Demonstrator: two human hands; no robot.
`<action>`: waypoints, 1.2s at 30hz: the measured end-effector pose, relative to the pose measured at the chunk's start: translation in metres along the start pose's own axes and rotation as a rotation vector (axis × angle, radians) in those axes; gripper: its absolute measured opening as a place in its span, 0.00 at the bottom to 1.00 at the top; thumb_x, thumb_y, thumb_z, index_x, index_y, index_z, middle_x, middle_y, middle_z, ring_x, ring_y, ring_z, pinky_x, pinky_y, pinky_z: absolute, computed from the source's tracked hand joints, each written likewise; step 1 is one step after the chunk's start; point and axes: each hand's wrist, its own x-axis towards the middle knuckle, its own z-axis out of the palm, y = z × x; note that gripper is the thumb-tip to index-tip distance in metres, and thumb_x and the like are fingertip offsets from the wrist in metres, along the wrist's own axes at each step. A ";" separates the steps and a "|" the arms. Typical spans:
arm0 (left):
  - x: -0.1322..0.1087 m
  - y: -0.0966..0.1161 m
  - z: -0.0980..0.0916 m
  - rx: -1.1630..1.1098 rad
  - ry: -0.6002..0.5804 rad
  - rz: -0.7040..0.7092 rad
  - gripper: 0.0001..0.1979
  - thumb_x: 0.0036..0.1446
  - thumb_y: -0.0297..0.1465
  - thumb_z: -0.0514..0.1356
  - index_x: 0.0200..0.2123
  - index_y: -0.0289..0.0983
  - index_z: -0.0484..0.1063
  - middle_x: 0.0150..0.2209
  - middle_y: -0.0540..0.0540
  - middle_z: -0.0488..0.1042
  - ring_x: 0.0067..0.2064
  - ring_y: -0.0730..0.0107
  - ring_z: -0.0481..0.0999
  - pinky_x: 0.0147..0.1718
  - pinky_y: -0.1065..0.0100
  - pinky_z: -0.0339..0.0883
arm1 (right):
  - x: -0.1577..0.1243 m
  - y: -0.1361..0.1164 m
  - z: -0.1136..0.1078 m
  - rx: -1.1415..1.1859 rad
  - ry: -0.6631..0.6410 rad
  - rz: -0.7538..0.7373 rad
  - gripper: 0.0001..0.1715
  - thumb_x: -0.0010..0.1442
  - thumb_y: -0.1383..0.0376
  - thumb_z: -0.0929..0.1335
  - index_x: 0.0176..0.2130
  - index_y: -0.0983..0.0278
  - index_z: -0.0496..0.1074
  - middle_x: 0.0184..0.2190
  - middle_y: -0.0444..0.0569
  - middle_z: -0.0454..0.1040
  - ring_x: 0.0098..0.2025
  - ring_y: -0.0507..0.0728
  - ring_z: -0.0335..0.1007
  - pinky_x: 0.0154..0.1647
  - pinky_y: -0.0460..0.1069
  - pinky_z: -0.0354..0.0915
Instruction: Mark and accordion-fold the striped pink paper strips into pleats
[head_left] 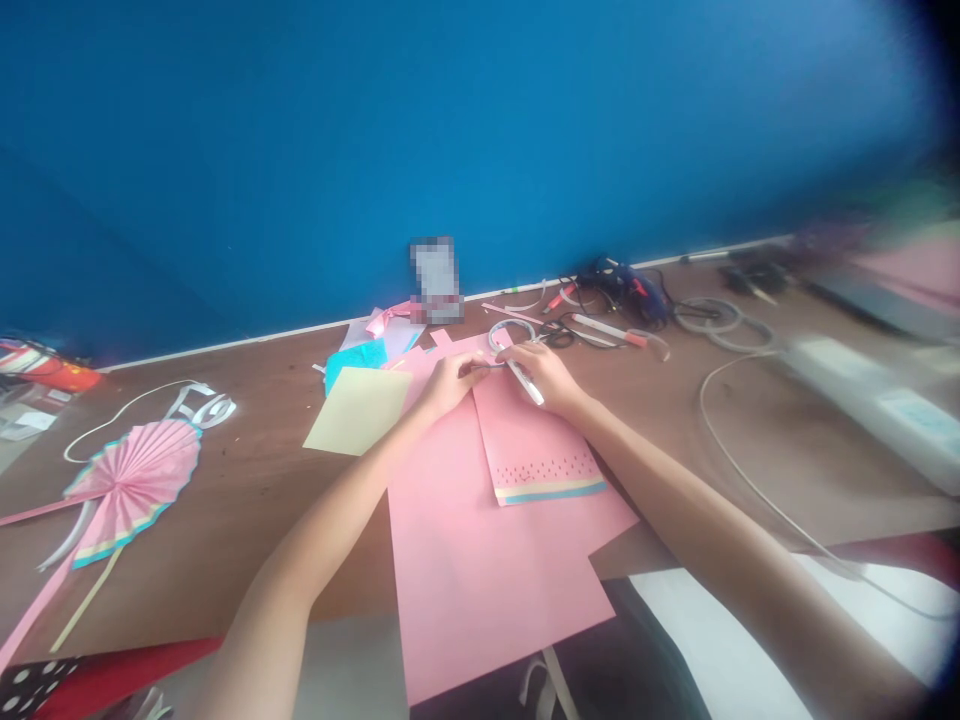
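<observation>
My right hand (549,372) is closed around a white pen (529,385), its body slanting down toward me. Close beside it, my left hand (451,382) pinches at something small and dark that I cannot make out. Below both hands lies a pink paper strip (536,435) with rows of small dark marks and a yellow and blue band along its near edge. That strip rests on a larger pink sheet (480,590). A pale yellow paper sheet (356,410) is just left of my left hand.
A pleated pink paper fan (142,475) lies at the left. Behind the hands are turquoise paper (356,362), a roll of tape (511,335) and a blurred-out upright device (435,280) against the blue wall. A glue gun (637,292) and a white power strip (877,405) are to the right.
</observation>
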 end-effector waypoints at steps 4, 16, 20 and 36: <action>0.000 -0.004 0.001 -0.053 0.007 0.025 0.17 0.57 0.42 0.60 0.41 0.35 0.78 0.37 0.45 0.78 0.37 0.66 0.73 0.37 0.68 0.64 | 0.001 -0.007 0.002 -0.040 0.041 0.004 0.28 0.46 0.76 0.62 0.47 0.63 0.72 0.38 0.52 0.75 0.38 0.60 0.67 0.38 0.51 0.57; -0.001 0.001 -0.001 -0.107 -0.026 0.054 0.18 0.59 0.44 0.58 0.40 0.36 0.78 0.35 0.46 0.77 0.38 0.66 0.73 0.37 0.68 0.63 | 0.002 -0.006 0.004 0.102 0.087 0.038 0.22 0.50 0.77 0.63 0.43 0.62 0.74 0.35 0.49 0.75 0.36 0.57 0.67 0.40 0.49 0.60; 0.000 -0.002 -0.003 -0.177 0.013 0.029 0.17 0.59 0.43 0.58 0.40 0.36 0.77 0.39 0.44 0.77 0.42 0.63 0.74 0.43 0.65 0.65 | 0.002 -0.004 0.003 0.124 0.112 0.089 0.21 0.49 0.76 0.63 0.42 0.63 0.74 0.32 0.49 0.73 0.34 0.56 0.67 0.36 0.47 0.59; 0.000 0.001 -0.005 -0.340 0.143 -0.076 0.15 0.52 0.39 0.66 0.36 0.35 0.70 0.36 0.45 0.76 0.39 0.68 0.75 0.41 0.67 0.67 | 0.002 -0.005 0.001 0.220 0.142 0.144 0.21 0.50 0.73 0.64 0.44 0.62 0.72 0.35 0.48 0.73 0.35 0.55 0.69 0.35 0.47 0.62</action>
